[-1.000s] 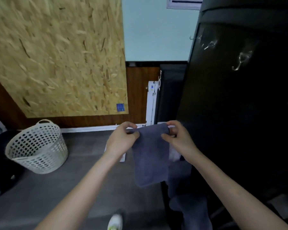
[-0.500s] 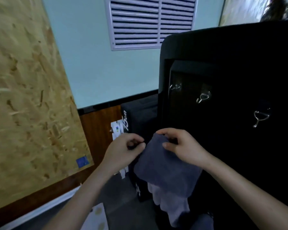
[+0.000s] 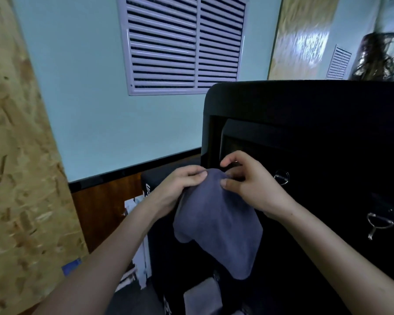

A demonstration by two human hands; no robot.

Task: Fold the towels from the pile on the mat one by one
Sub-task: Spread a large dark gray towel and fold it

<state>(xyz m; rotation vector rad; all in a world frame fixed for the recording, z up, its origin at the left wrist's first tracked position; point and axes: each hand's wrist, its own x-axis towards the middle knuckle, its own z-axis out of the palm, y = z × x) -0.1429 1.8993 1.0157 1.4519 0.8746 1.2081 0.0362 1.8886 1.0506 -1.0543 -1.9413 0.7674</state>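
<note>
Since the earlier frames my view has tilted upward, and the two hands have closed in until they nearly meet at the top of the cloth.

Left hand (image 3: 180, 187): thumb and fingers pinch the upper edge of the soft grey-blue terry towel (image 3: 216, 223). Right hand (image 3: 253, 185): thumb pressed on the cloth, fingers curled behind it, also gripping.

The towel hangs in the air between the hands, doubled over, its rounded lower end loose. It hangs in front of the tall black panel (image 3: 328, 133). The mat and the pile are out of view. A paler grey folded cloth (image 3: 203, 296) lies below.

Beyond: curved metal hook (image 3: 379, 223) on the panel to the right, white louvred vent (image 3: 182, 44) on the pale wall.

Risk, in my judgement: both grips sit on one small bunch, so the layers may slip out of line. The loose end may also swing and snag on the hook.
</note>
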